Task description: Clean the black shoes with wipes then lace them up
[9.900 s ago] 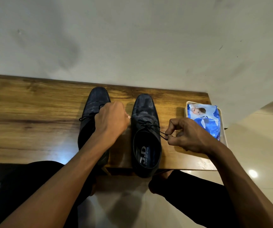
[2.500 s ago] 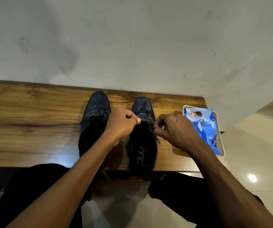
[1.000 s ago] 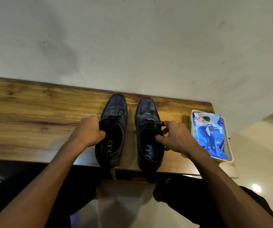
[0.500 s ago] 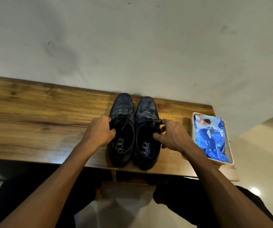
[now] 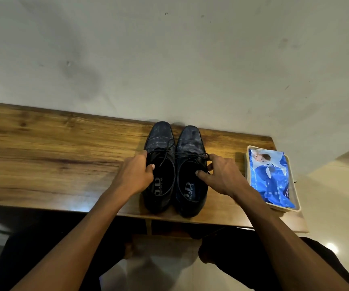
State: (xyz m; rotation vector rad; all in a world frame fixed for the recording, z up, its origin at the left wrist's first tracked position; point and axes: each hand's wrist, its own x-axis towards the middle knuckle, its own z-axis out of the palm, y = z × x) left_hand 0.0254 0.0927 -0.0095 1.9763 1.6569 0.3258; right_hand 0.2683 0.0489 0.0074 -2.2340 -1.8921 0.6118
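Black leather is under both hands at this moment. The left hand grips the outer collar of the left shoe, with the thumb hooked inside the opening and the other fingers on the outside wall. The right hand grips the right shoe in the mirrored way, its thumb on the inner rim and its fingers curled over the outer edge next to the laces. I judge that this hold by the collars serves to slide and align the shoes, because it steers each one without touching the tied laces. The two shoes stand side by side, touching or almost touching, toes toward the wall and heels near the front edge of the wooden bench. Both seem laced and tied, so the task looks close to its end, with only the tidy placing left. To the right, apart from the shoes, the blue pack of wipes lies in a pale tray at the end of the bench, probably parked there to be within reach and out of the way.
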